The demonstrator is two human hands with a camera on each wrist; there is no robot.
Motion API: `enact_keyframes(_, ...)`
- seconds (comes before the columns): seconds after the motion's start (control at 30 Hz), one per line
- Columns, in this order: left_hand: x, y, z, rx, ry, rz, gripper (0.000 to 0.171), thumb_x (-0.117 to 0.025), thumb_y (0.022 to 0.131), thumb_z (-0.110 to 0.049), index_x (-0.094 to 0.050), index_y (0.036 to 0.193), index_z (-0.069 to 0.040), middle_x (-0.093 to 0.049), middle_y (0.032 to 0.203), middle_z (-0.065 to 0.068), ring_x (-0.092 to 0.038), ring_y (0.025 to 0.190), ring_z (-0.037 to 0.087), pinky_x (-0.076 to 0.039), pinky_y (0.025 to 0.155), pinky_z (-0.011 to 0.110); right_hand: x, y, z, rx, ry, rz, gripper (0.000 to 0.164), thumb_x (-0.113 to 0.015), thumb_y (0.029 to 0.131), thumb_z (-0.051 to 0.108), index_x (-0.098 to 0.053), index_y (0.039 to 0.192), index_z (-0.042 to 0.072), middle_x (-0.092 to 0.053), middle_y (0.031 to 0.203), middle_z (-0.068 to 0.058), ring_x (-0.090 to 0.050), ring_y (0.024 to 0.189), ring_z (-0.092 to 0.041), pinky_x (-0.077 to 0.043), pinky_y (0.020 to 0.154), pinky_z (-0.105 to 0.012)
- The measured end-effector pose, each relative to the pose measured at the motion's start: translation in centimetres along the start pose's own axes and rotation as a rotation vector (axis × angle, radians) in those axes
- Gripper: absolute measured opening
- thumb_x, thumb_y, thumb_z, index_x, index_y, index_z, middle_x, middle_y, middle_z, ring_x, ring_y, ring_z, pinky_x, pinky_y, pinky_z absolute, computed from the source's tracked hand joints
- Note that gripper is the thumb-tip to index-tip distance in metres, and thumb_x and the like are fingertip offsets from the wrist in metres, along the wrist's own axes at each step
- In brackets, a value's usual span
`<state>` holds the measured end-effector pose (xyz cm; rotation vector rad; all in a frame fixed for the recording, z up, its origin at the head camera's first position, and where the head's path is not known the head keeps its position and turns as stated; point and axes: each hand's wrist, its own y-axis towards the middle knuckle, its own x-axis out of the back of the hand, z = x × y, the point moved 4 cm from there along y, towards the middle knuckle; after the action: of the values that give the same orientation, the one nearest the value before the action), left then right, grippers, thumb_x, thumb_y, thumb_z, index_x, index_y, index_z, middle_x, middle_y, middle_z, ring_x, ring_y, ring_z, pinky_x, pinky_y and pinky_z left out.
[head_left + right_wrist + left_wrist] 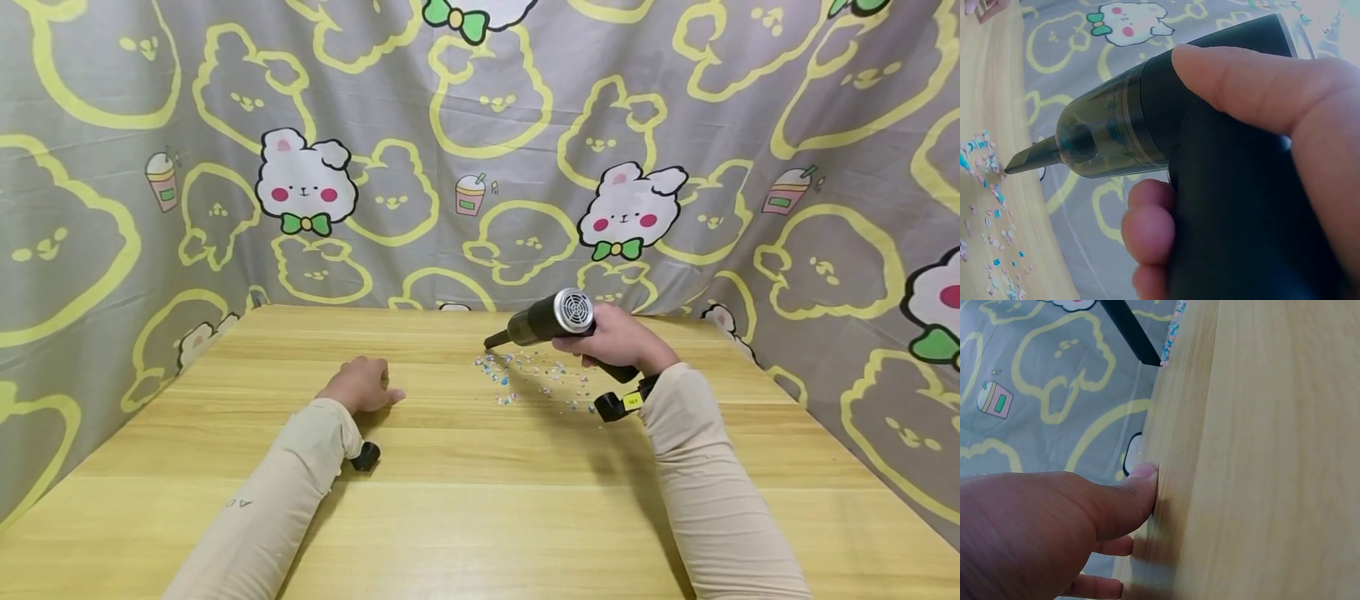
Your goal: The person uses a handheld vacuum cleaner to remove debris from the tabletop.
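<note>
My right hand [618, 337] grips the handle of a black handheld vacuum cleaner [540, 321] with a see-through dust cup [1104, 128]. Its thin nozzle [1032, 155] points left and down, the tip right at the edge of scattered paper bits [504, 381] in blue, pink and white. In the right wrist view the thumb lies along the body and the fingers wrap round the handle. To the left of the bits, my left hand [360, 385] rests on the wooden table, holding nothing, its thumb [1138, 487] and loosely bent fingers touching the wood.
The wooden table [480, 517] reaches back to a grey curtain [420, 108] with yellow outlines and white rabbits, which hangs along the back and both sides. Black wrist cameras show at the left wrist [366, 457] and the right wrist [611, 406].
</note>
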<state>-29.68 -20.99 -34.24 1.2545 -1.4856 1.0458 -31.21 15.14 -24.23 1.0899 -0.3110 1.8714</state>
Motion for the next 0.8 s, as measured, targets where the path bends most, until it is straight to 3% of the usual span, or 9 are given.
enact_keyframes(0.47, 0.0, -0.2, 0.0, 0.002, -0.001, 0.003, 0.046, -0.064, 0.089, -0.041, -0.057, 0.108, 0.001, -0.059, 0.108, 0.021, -0.054, 0.100, 0.040, -0.047, 0.085, 0.053, 1.3, -0.9, 0.0, -0.049, 0.012, 0.019, 0.036, -0.074, 0.082, 0.024, -0.062, 0.109, 0.004, -0.065, 0.074, -0.012, -0.061, 0.055, -0.027, -0.051, 0.057, -0.035)
enact_keyframes(0.8, 0.0, -0.2, 0.0, 0.006, 0.004, 0.000, 0.046, -0.063, 0.089, -0.041, -0.058, 0.109, 0.000, -0.058, 0.110, 0.023, -0.053, 0.101, 0.043, -0.046, 0.086, 0.055, 1.3, -0.9, -0.2, -0.053, 0.033, 0.042, 0.035, -0.073, 0.083, 0.023, -0.061, 0.110, 0.003, -0.064, 0.074, -0.015, -0.060, 0.053, -0.022, -0.052, 0.058, -0.035)
